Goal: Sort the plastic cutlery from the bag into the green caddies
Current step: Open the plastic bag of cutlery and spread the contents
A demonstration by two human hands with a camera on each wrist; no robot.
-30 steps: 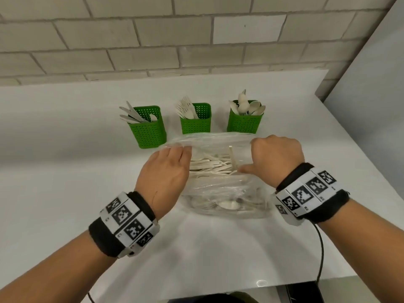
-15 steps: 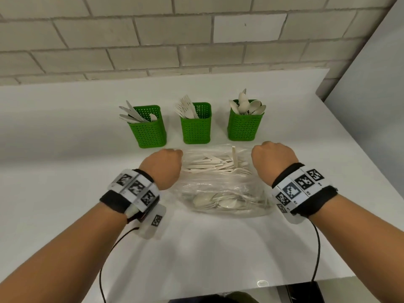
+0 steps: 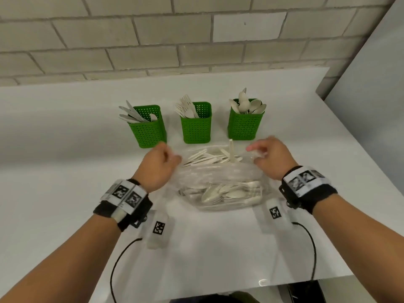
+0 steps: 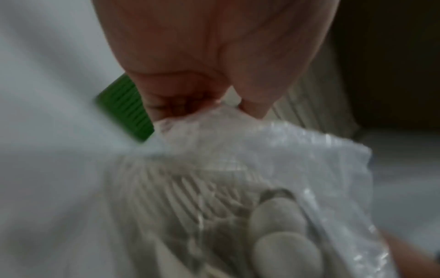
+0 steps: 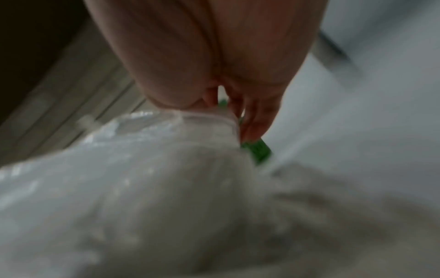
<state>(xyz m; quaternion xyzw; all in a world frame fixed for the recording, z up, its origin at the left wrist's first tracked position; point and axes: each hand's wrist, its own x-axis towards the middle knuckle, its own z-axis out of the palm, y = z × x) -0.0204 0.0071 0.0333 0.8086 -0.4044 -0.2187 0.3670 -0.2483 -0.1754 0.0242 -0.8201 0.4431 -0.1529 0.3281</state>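
Note:
A clear plastic bag point(image 3: 220, 184) of cream cutlery lies on the white table, mouth toward three green caddies. My left hand point(image 3: 162, 159) pinches the left edge of the bag's mouth point(image 4: 209, 120). My right hand point(image 3: 262, 154) pinches the right edge point(image 5: 214, 120). Loose pieces point(image 3: 209, 157) spill at the mouth, and one handle point(image 3: 231, 149) stands upright. Spoons point(image 3: 218, 193) bunch at the near end point(image 4: 281, 231). The left caddy point(image 3: 148, 130) holds knives, the middle caddy point(image 3: 196, 125) forks, the right caddy point(image 3: 244, 124) spoons.
A brick wall runs behind the table point(image 3: 65, 171). A grey panel point(image 3: 376, 84) stands at the right. The table's front edge point(image 3: 262, 289) is close to my body. Cables point(image 3: 122, 254) hang from both wrists.
Both hands drew back from the top of the bag to its mouth corners and now pinch the plastic, spreading the mouth apart. The bag slid slightly toward me.

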